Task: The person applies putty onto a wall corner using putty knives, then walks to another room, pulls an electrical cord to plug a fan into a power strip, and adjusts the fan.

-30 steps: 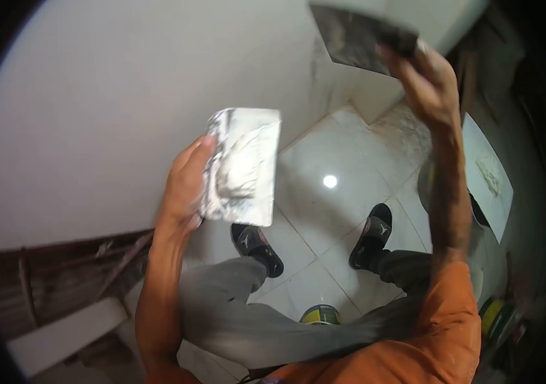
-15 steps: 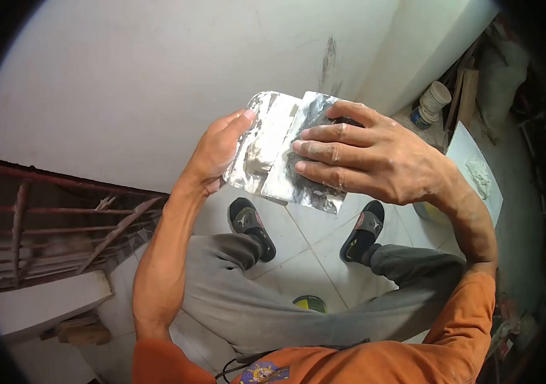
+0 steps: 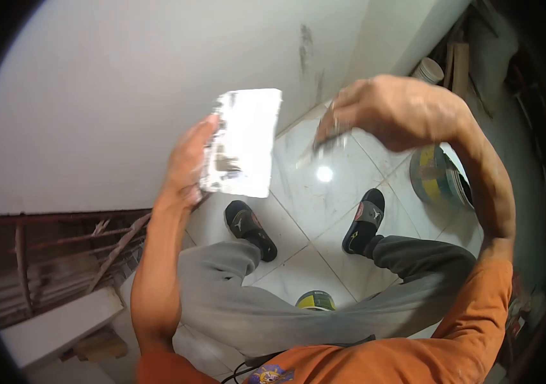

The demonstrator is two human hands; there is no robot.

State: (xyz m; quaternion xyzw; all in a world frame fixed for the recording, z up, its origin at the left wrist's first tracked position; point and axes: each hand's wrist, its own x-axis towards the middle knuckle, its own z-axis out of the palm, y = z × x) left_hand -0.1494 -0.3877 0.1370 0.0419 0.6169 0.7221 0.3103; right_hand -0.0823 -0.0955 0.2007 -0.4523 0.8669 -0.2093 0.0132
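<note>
glossy tiled floor; reddish bars near a white slab, lower left; a white tub beside wooden boards, upper right.

pale wall stands from nine to twelve o'clock; glossy tiled floor lies at centre, showing one bright light reflection.

Left hand: grip closed, forearm upright | Right hand: blurred, wrist bent, elbow outward

Glossy tiled floor, matt grey cloth trousers
</note>
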